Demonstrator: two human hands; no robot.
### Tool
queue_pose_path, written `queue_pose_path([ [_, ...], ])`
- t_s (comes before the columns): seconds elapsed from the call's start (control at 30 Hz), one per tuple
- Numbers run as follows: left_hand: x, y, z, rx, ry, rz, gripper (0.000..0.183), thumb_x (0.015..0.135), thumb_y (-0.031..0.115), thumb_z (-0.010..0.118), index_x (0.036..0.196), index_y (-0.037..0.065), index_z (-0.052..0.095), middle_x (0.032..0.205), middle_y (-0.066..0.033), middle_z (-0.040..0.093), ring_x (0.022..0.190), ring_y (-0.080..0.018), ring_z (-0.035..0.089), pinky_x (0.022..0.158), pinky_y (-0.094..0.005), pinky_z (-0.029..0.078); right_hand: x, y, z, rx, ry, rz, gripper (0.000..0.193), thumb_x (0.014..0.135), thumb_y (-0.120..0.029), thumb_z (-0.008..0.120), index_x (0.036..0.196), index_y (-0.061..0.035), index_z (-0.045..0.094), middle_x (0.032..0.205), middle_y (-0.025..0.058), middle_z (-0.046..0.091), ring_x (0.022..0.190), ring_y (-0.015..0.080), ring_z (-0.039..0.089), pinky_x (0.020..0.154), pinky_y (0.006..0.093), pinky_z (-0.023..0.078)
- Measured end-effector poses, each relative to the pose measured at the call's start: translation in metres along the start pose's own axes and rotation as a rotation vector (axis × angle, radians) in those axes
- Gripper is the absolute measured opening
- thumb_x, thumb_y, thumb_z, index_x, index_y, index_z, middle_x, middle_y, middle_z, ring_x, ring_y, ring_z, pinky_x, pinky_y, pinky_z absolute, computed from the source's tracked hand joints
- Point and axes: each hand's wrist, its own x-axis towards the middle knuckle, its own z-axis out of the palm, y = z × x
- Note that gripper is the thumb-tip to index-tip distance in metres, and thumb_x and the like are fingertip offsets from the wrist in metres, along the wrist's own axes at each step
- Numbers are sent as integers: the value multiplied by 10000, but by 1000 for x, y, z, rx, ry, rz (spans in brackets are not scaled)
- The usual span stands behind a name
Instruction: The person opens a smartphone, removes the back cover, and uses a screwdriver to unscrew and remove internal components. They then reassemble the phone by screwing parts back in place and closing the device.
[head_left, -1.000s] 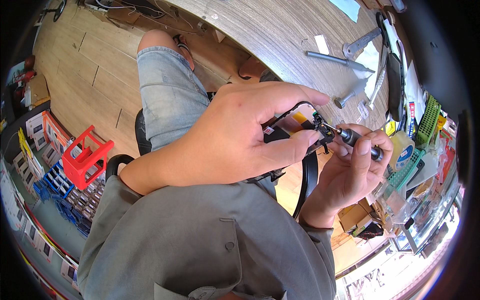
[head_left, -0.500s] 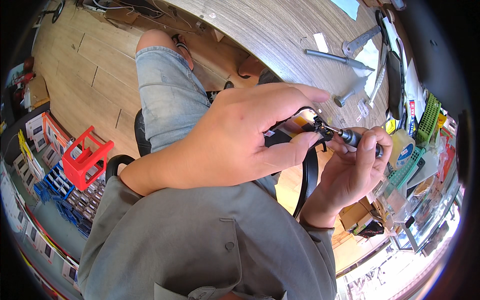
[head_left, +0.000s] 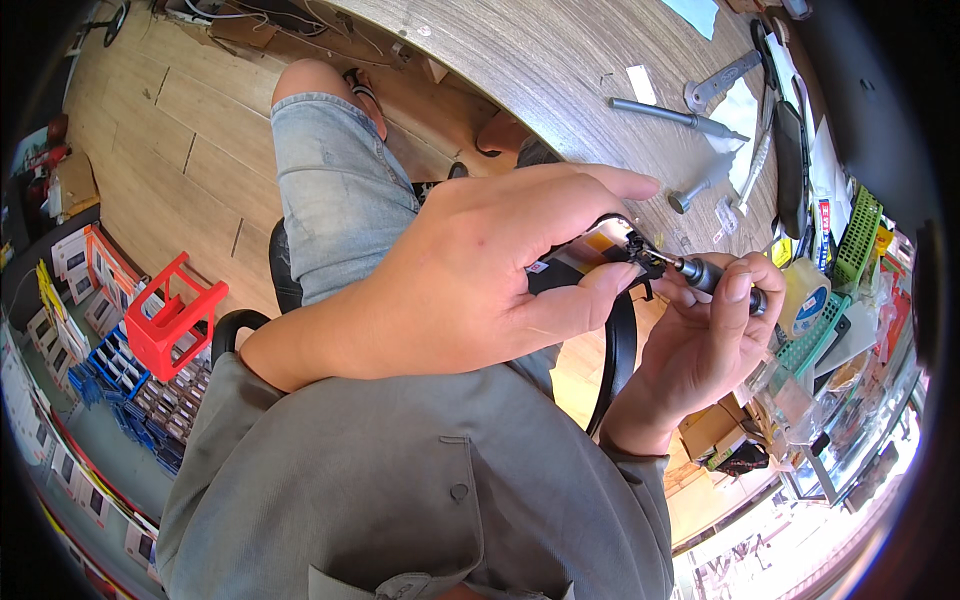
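My left hand [head_left: 470, 265] is closed around an opened phone [head_left: 604, 243], a flat black-edged device with its pale and yellowish inside showing. The thumb presses along the near edge, and the palm hides most of the body. My right hand [head_left: 695, 350] grips a dark grey screwdriver [head_left: 706, 277] between thumb and fingers. Its thin metal shaft points left, the tip at the small black parts on the phone's right end. Whether the tip sits in a screw is too small to tell.
On the wooden desk [head_left: 560, 70] lie a dark pen-shaped tool [head_left: 660, 114], a grey flat tool [head_left: 724, 82] and a short flat-headed piece [head_left: 688, 198]. A tape roll [head_left: 804, 300] and green baskets [head_left: 857, 240] crowd the right. At left stands a red plastic frame [head_left: 172, 318] beside boxed goods.
Almost nothing differs. Both hands keep their grip and place, with only a very slight shift of the right-hand fingers on the screwdriver.
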Motion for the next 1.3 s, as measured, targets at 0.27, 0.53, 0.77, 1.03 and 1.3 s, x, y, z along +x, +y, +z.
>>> queue_pose_path([
  [0.27, 0, 0, 0, 19, 2, 15, 266, 954, 43, 824, 1195, -46, 758, 1389, -207, 786, 1035, -243, 821, 894, -323, 629, 1, -1, 1, -24, -11, -5, 242, 1095, -86, 709, 1193, 38, 526, 914, 212, 716, 760, 255, 753, 665, 398, 712],
  [0.53, -1, 0, 0, -1, 14, 0, 282, 953, 39, 824, 1212, -49, 755, 1385, -197, 789, 1011, -235, 814, 885, -321, 628, 0, -1, 0, -10, -1, 16, 238, 1097, -82, 707, 1200, 37, 527, 937, 208, 708, 778, 242, 744, 667, 412, 726],
  [0.77, -2, 1, -1, 7, 0, 5, 278, 960, 45, 823, 1214, -46, 755, 1390, -196, 787, 1024, -232, 814, 889, -323, 629, -1, -3, 2, -25, 17, 37, 251, 1098, -94, 712, 1206, 37, 528, 950, 213, 712, 778, 247, 747, 662, 411, 730],
  [1.03, -1, 1, -1, 10, 2, 1, 275, 965, 41, 819, 1219, -46, 757, 1394, -201, 784, 1041, -234, 817, 895, -324, 633, -1, -4, 2, -19, 21, 41, 251, 1098, -95, 710, 1205, 40, 528, 956, 213, 710, 794, 257, 755, 663, 418, 731],
  [1.3, -2, 1, -1, -16, 0, -18, 261, 972, 32, 814, 1210, -55, 751, 1404, -219, 776, 1043, -226, 818, 893, -322, 636, -3, -2, 2, -62, 37, -1, 299, 1085, -127, 737, 1213, 35, 522, 961, 231, 713, 802, 274, 755, 661, 417, 723],
])
